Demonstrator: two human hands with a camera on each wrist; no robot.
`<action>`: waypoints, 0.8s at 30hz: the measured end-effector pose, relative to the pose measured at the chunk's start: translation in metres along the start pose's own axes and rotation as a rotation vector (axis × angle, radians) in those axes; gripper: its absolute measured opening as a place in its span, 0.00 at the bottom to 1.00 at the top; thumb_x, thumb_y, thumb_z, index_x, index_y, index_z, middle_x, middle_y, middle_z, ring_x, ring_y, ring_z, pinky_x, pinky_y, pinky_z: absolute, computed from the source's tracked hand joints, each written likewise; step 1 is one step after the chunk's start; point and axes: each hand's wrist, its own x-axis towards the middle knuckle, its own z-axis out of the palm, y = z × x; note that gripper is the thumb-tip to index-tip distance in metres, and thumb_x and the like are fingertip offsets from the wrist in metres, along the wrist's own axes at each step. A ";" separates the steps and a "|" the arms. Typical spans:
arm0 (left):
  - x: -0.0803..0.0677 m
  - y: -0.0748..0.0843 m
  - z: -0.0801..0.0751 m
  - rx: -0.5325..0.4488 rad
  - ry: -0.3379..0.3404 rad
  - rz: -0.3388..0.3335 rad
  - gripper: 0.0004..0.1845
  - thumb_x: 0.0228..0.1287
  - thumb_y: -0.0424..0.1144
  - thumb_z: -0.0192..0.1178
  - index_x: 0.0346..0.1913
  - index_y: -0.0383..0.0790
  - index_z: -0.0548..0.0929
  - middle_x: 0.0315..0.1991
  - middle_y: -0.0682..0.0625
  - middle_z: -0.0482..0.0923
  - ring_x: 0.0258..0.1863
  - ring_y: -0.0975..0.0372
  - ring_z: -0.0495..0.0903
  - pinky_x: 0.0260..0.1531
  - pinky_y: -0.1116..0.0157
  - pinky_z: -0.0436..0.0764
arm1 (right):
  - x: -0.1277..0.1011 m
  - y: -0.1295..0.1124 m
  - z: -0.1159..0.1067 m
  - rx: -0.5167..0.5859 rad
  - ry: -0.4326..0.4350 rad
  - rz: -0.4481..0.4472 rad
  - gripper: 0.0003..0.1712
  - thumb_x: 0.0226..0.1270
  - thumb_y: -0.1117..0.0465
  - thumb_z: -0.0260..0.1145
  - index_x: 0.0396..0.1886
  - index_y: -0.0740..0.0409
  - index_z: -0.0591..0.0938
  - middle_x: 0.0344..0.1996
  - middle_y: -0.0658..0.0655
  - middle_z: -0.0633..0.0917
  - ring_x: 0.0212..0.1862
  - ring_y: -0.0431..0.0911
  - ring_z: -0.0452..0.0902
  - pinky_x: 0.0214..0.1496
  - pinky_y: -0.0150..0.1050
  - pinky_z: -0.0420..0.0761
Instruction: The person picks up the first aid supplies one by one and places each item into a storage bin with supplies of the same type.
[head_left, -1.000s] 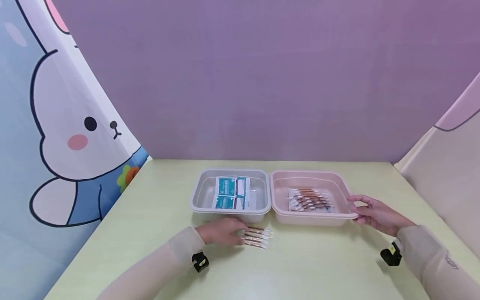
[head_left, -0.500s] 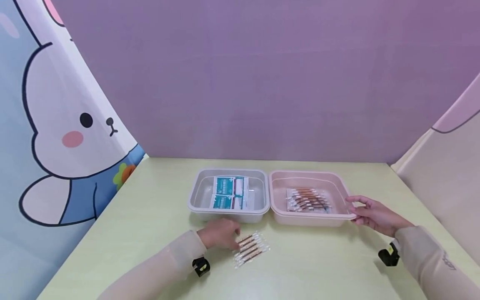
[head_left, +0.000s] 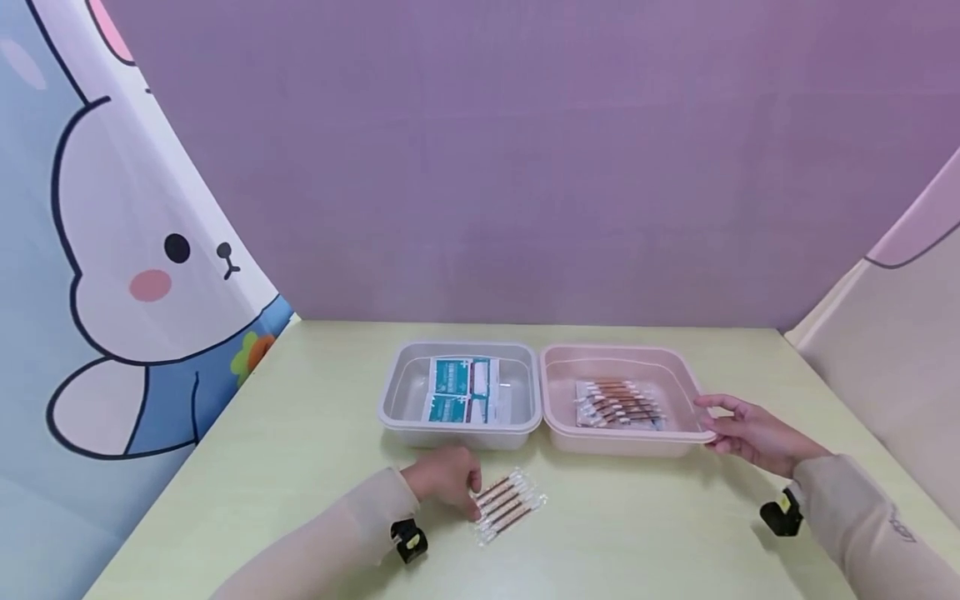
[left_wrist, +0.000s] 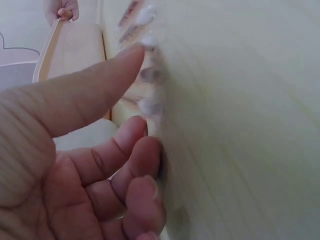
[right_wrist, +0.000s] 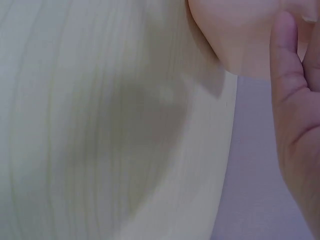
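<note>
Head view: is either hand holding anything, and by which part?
The right hand grips the pink tray at its right rim. The left hand touches the left end of the swab packet, not lifting it.

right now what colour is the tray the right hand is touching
Pale pink tray, with the right hand at its rim; clearest in the head view.
</note>
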 end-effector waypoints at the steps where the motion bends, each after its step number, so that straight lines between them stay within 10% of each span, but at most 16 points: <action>1: 0.000 0.001 0.001 -0.006 -0.006 0.001 0.13 0.41 0.37 0.77 0.24 0.43 0.80 0.23 0.58 0.72 0.24 0.66 0.68 0.28 0.70 0.71 | 0.000 0.000 0.000 -0.011 0.003 0.005 0.21 0.74 0.72 0.48 0.53 0.44 0.78 0.39 0.56 0.82 0.37 0.40 0.82 0.41 0.29 0.79; 10: 0.000 0.002 0.004 -0.046 -0.036 0.005 0.10 0.44 0.29 0.72 0.18 0.42 0.80 0.17 0.57 0.73 0.19 0.68 0.68 0.21 0.72 0.69 | 0.003 0.001 0.002 -0.073 0.027 0.031 0.20 0.73 0.72 0.50 0.52 0.45 0.78 0.37 0.54 0.84 0.35 0.39 0.81 0.40 0.29 0.79; 18: 0.007 0.003 -0.002 -0.084 -0.054 0.108 0.09 0.54 0.31 0.66 0.25 0.43 0.77 0.27 0.56 0.75 0.29 0.65 0.72 0.34 0.67 0.74 | -0.001 -0.001 0.002 -0.063 0.049 0.040 0.19 0.73 0.71 0.50 0.52 0.45 0.77 0.36 0.56 0.83 0.35 0.40 0.81 0.40 0.30 0.80; 24: 0.009 0.007 -0.007 -0.361 -0.118 0.144 0.05 0.61 0.30 0.61 0.30 0.41 0.76 0.20 0.54 0.72 0.14 0.65 0.67 0.15 0.71 0.65 | -0.001 -0.004 0.001 -0.067 0.027 0.020 0.20 0.73 0.72 0.50 0.52 0.45 0.77 0.36 0.56 0.84 0.34 0.39 0.81 0.39 0.30 0.80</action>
